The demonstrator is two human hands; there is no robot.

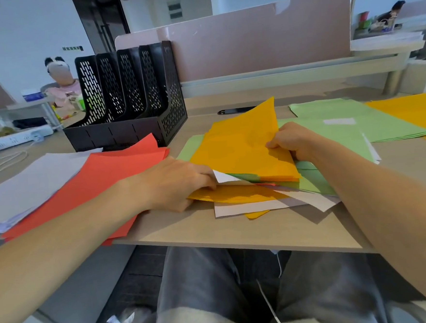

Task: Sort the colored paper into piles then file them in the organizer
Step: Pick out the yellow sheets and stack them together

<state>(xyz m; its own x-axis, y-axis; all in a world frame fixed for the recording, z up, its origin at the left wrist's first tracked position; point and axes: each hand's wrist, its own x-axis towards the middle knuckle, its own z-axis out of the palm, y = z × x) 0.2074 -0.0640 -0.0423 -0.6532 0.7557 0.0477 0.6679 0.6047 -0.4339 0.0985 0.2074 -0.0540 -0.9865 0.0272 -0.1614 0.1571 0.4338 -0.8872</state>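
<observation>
Grey trousers fill the nearest zone at 6 o'clock, below the front edge of the surface. Just beyond that edge lies the mixed pile of orange, white, green and red sheets, loosely fanned.

The left hand sits at the pile's 9 o'clock side. Its fingers are curled over the top and its thumb is underneath, so it grasps the pile's left margin. The right hand sits at the pile's 2 o'clock side and pinches the lifted orange paper. That paper is raised off the pile between the two hands, with its far corner pointing to 12 o'clock. It cannot be determined whether this is one sheet or several.

The sorted stacks are as follows:
- The red pile lies at 9 o'clock of the left hand, partly under that forearm.
- The white pile lies farther out at 9 o'clock, touching the red pile.
- The green pile lies at 2 o'clock of the right hand.
- The orange pile adjoins the green pile at 3 o'clock.

The black perforated organizer stands upright at 11 o'clock. The divider panel runs behind it at 12 o'clock.
</observation>
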